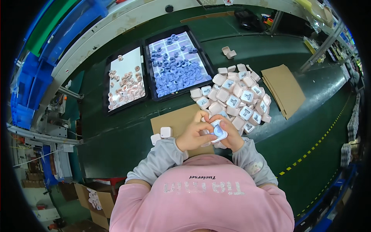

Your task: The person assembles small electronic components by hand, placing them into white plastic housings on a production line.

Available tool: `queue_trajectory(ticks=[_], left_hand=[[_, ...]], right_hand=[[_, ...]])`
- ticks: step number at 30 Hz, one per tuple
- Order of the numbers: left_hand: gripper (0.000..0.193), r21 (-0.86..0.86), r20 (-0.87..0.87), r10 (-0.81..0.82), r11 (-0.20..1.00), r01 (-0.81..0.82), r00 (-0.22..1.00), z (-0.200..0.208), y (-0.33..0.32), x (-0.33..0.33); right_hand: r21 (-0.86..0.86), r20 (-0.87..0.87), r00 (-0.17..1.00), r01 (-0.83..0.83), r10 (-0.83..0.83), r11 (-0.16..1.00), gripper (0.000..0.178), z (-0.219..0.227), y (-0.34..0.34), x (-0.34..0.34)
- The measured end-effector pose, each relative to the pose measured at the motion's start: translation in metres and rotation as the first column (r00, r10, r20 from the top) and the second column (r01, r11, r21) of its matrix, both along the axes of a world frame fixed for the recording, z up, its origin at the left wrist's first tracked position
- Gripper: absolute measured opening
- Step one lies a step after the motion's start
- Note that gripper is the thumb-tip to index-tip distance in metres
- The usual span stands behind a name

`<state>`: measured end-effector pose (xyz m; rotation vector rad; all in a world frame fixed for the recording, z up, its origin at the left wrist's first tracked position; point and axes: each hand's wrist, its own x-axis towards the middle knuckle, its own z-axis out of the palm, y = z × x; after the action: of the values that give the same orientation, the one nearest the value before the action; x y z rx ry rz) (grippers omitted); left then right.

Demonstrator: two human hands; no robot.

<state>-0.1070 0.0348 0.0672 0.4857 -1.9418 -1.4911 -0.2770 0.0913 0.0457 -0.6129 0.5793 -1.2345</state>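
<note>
Both my hands meet over the green bench just in front of my chest. My left hand (192, 135) and my right hand (232, 135) together hold a small white square case (218, 130) with a blue piece set in it. Right behind my hands lies a heap of several white square cases (235, 98), many open with blue pieces inside. Two closed white cases (162, 134) sit on a brown cardboard sheet (174, 120) by my left wrist.
Two black trays stand at the back: one (151, 42) holds several blue-violet pieces, the other (106, 83) pink ones. A stack of cardboard sheets (284, 89) lies at the right. One white case (228, 52) lies apart. Blue bins (27, 89) line the left.
</note>
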Motion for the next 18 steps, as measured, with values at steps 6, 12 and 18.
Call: queue_trajectory(ticks=[6, 12, 18], left_hand=[[0.015, 0.237, -0.103, 0.016, 0.972, 0.009, 0.995, -0.016, -0.01, 0.002], [0.013, 0.269, -0.402, 0.178, 0.961, -0.07, 0.898, 0.001, -0.057, -0.001], [0.023, 0.246, 0.059, 0.674, 0.705, -0.665, 0.736, -0.04, -0.158, 0.017]], right_hand=[[0.051, 0.005, 0.998, -0.057, 0.057, 0.997, 0.04, 0.005, -0.006, 0.002], [0.337, 0.34, 0.922, 0.064, -0.185, 0.939, 0.041, -0.01, -0.024, -0.012], [0.052, -0.174, 0.893, 0.429, -0.415, 0.902, 0.038, 0.02, -0.068, -0.034]])
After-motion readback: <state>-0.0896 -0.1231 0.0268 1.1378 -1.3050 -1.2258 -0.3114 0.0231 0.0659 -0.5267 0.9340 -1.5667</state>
